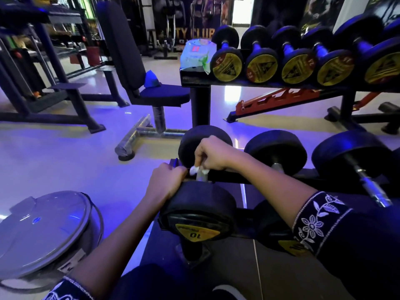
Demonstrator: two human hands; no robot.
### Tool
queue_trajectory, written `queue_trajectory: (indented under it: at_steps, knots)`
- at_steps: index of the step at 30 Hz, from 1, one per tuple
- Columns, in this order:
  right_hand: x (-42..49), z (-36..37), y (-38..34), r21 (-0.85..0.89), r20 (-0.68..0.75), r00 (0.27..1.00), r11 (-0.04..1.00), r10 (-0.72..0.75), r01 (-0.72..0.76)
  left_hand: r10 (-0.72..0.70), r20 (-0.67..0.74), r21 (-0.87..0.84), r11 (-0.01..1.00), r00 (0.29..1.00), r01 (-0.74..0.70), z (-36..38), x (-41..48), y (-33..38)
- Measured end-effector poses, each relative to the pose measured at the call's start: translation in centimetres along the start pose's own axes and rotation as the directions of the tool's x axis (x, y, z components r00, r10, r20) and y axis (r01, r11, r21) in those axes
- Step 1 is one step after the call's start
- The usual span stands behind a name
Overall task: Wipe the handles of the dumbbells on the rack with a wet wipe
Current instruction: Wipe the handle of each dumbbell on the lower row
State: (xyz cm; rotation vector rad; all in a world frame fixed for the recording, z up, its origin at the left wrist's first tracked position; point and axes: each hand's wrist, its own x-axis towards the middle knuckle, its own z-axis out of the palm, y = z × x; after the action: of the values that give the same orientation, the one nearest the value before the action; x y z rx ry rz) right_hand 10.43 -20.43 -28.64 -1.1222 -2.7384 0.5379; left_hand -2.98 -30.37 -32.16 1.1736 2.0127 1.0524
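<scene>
Head view — wipe [194, 169] on dumbbell handle [201, 176], between hands [166, 180] [213, 153]

Dark navy sleeves [359, 245] with white floral embroidery on black cuff bands [318, 221], bare forearms [270, 180].

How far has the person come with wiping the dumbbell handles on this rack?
Done: no handle can be told as already cleaned.
In hand: the right hand holds a wet wipe against the handle of the 10 dumbbell, which the left hand grips at its near head.
Left: probably the neighbouring dumbbells beside it and the upper row.
</scene>
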Motion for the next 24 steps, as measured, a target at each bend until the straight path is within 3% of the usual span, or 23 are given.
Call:
queue_trajectory:
  at_steps: [2, 7, 11, 16, 21, 24]
  knots:
    - [0.0, -0.1, 0.4, -0.05, -0.093, 0.996, 0.999, 0.013, -0.018, -0.019, 0.002, 0.013, 1.0, 1.0, 0.019, 0.1, 0.1, 0.0]
    - [-1.1, 0.1, 0.3, 0.235, 0.21, 0.977, 0.971, -0.021, -0.03, -0.001, 0.028, 0.023, 1.0, 1.0, 0.001, -0.2, -0.3, 0.4]
    - [-1.7, -0.7, 0.6, 0.243, 0.078, 0.997, 0.969, 0.021, -0.039, 0.123, 0.078, 0.154, 0.979, 0.989, -0.134, -0.3, -0.8, 0.3]
    - [-3.6, -3.5, 2.4, 0.369, -0.018, 0.99, 0.921, 0.138, -0.122, 0.324, 0.331, 0.19, 0.897, 0.886, -0.399, 1.3, -2.3, 3.4]
    - [-6.2, -4.9, 4.4, 0.337, -0.09, 0.969, 0.922, 0.231, -0.189, 0.356, 0.479, 0.276, 0.807, 0.802, -0.523, 3.8, -3.0, 6.8]
    - [-8.1, -5.8, 6.1, 0.285, -0.138, 0.941, 0.922, 0.309, -0.261, 0.371, 0.601, 0.285, 0.728, 0.708, -0.624, 5.1, -4.0, 7.8]
